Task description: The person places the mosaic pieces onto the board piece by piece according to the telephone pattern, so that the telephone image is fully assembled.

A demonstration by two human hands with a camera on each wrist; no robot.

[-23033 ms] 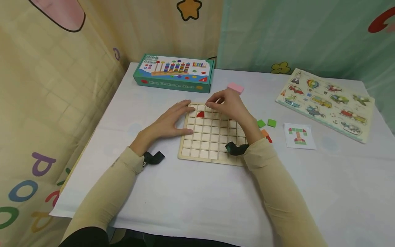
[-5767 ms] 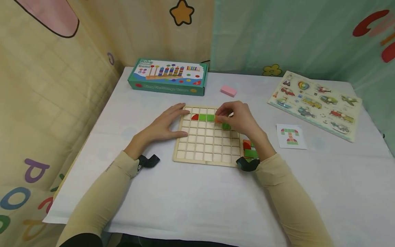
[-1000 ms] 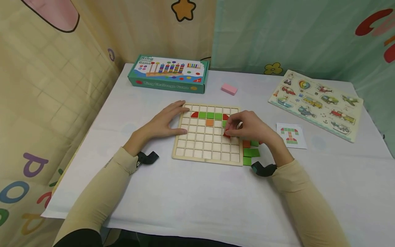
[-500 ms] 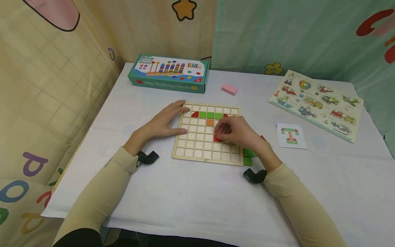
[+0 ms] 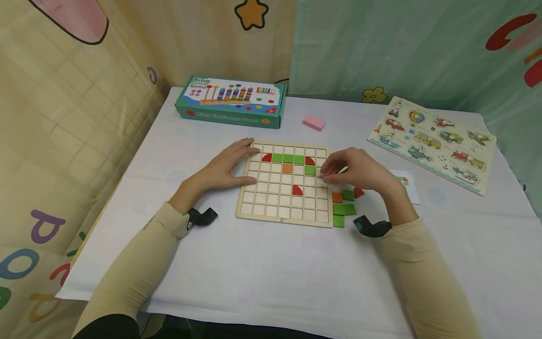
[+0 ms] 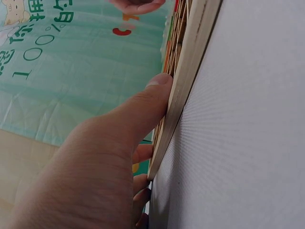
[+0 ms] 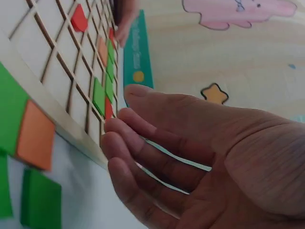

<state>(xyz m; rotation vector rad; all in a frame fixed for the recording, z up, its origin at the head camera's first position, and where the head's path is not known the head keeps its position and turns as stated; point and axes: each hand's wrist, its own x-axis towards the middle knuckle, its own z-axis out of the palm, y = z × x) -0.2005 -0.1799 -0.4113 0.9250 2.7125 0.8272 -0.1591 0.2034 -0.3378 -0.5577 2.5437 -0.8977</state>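
My left hand (image 5: 226, 167) rests spread on the left edge of the wooden grid board (image 5: 259, 209); in the left wrist view the thumb (image 6: 155, 93) touches its rim. My right hand (image 5: 360, 169) hovers by the board's right edge, holding nothing; in the right wrist view its fingers are loosely bent, apart from the thumb. Along an upper row lie a red quarter piece (image 5: 267, 157), several green squares (image 5: 288, 158) and another red quarter (image 5: 310, 161). Below them are an orange square (image 5: 287, 168) and a green square (image 5: 310, 170). A lone red quarter (image 5: 297, 190) sits lower.
Loose green (image 5: 344, 209), orange (image 5: 337, 197) and red pieces (image 5: 359, 192) lie right of the board. A pattern card (image 5: 412, 190), partly behind my right hand, and a picture puzzle (image 5: 436, 141) are farther right. Behind stand a green box (image 5: 230, 101) and a pink block (image 5: 314, 123).
My right hand has let go of the lower red quarter, which now lies in the grid, and has moved right. Earlier the orange square and upper right red quarter were added. My left hand stays put.
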